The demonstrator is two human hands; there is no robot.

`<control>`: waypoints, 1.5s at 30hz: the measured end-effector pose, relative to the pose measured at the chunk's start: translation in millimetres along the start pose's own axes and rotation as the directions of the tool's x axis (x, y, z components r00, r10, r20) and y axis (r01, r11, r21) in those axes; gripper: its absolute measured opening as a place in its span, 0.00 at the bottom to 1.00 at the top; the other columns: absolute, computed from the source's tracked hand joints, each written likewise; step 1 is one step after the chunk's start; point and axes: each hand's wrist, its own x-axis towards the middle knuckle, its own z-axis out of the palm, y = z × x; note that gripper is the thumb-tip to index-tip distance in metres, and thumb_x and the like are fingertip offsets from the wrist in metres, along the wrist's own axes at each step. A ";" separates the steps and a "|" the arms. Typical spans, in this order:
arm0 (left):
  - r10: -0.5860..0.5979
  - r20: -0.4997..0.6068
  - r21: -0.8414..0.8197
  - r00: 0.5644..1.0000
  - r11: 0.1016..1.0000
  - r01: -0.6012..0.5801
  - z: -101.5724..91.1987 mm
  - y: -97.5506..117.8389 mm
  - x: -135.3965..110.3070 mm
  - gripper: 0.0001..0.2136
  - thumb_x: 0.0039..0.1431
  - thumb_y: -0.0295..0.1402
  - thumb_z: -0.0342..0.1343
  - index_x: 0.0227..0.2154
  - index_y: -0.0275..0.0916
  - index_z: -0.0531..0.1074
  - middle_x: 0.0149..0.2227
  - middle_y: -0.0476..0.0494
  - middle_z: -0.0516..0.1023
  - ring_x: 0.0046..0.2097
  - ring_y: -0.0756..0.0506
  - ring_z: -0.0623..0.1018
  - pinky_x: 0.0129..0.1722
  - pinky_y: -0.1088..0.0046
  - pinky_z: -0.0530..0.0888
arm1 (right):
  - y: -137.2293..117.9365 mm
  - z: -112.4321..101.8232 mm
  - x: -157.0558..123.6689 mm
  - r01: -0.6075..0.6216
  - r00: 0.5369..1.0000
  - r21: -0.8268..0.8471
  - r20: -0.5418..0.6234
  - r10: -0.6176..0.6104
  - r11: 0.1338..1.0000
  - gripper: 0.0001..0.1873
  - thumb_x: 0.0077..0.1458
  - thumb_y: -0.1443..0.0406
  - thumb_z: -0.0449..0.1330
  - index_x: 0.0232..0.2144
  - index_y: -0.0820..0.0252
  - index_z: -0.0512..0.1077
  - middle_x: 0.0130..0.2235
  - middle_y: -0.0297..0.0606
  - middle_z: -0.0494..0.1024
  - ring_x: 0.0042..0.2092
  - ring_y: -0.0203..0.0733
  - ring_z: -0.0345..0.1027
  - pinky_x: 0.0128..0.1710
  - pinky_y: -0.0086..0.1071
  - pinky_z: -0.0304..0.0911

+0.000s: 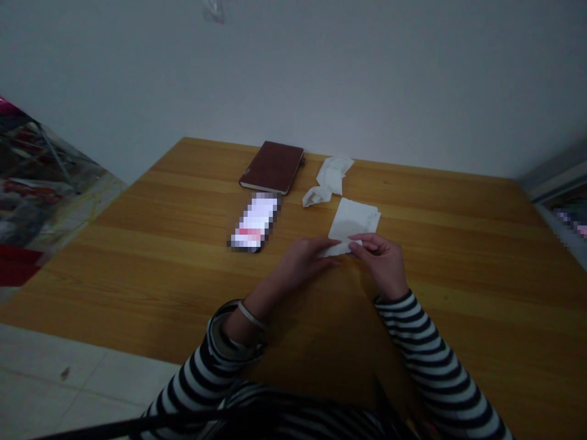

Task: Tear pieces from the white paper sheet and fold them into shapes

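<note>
Head-camera view, looking down over a wooden desk (137, 244) set against a pale wall: a person in a black-and-white striped top is working a sheet of white paper (353, 223) lying flat near the middle of the desk, slightly toward the far edge. The left hand (305, 258), a bangle showing at its wrist, is pressing down on the paper's near edge with fingers fairly flat and close together, gripping nothing that can be made out. The right hand (383, 260) is pinching the same near edge between narrowed fingertips, where a thin strip of the sheet appears turned up toward the person. Judging by that strip, a first fold along the near edge seems to be only just forming; most of the sheet is lying unfolded beyond the hands, so the bulk of the work looks undone. Toward the far edge, a closed dark red notebook (273, 166) is resting, with a phone (254, 223) lying just in front of it, its screen lit. To the right of the notebook, a crumpled white tissue (328, 180) is sitting just beyond the sheet, apart from both hands. At the left edge of the desk, a heap of coloured packaging (36, 189) in clear plastic is crowding in, its contents too dim to tell.
</note>
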 end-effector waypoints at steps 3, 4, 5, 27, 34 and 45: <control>-0.018 0.028 -0.118 0.999 0.993 0.021 3.2 -1.4 2.0 0.18 0.60 0.41 0.58 0.51 0.40 0.75 0.44 0.41 0.82 0.41 0.41 0.79 0.42 0.67 0.72 | -1.2 0.5 -0.3 0.054 0.998 -0.068 -0.017 -0.055 0.996 0.12 0.44 0.59 0.71 0.31 0.59 0.79 0.28 0.36 0.83 0.28 0.39 0.76 0.30 0.32 0.71; -0.030 0.025 -0.149 0.999 0.988 0.033 4.4 -2.2 2.6 0.17 0.62 0.41 0.56 0.50 0.40 0.76 0.43 0.42 0.83 0.41 0.42 0.79 0.42 0.67 0.72 | -1.2 0.6 -0.6 0.071 0.997 -0.088 -0.019 -0.073 0.994 0.12 0.44 0.59 0.70 0.31 0.59 0.79 0.28 0.37 0.83 0.28 0.39 0.76 0.30 0.33 0.71; -0.041 0.021 -0.166 0.999 0.985 0.044 5.5 -3.1 3.1 0.15 0.64 0.40 0.53 0.48 0.40 0.77 0.43 0.42 0.83 0.41 0.42 0.79 0.42 0.67 0.72 | -0.9 0.7 -0.9 0.086 0.996 -0.105 -0.017 -0.088 0.991 0.11 0.45 0.60 0.70 0.31 0.59 0.79 0.28 0.37 0.83 0.29 0.40 0.76 0.31 0.33 0.71; -0.117 0.084 -0.571 0.990 0.808 0.144 4.9 -1.5 2.9 0.18 0.62 0.37 0.55 0.53 0.36 0.73 0.37 0.41 0.81 0.33 0.47 0.80 0.37 0.69 0.77 | -0.4 -0.5 0.6 0.085 0.996 -0.098 0.042 -0.081 0.992 0.10 0.47 0.60 0.69 0.29 0.60 0.76 0.22 0.28 0.71 0.24 0.32 0.63 0.24 0.27 0.59; -0.146 0.145 -0.608 0.979 0.767 0.205 -1.5 3.9 1.0 0.17 0.60 0.33 0.58 0.52 0.38 0.75 0.35 0.45 0.83 0.31 0.50 0.79 0.35 0.73 0.76 | -6.9 -12.3 2.2 0.020 0.963 -0.044 0.268 -0.007 0.999 0.13 0.49 0.63 0.68 0.39 0.57 0.77 0.23 0.29 0.75 0.21 0.31 0.66 0.21 0.25 0.62; -0.189 0.107 -0.514 0.976 0.830 0.217 -12.4 8.7 0.6 0.13 0.59 0.37 0.60 0.42 0.34 0.80 0.41 0.38 0.83 0.40 0.45 0.81 0.42 0.70 0.75 | -7.9 -17.3 4.1 -0.029 0.928 -0.003 0.371 0.028 1.000 0.09 0.46 0.61 0.70 0.31 0.58 0.81 0.29 0.37 0.83 0.29 0.38 0.77 0.31 0.31 0.75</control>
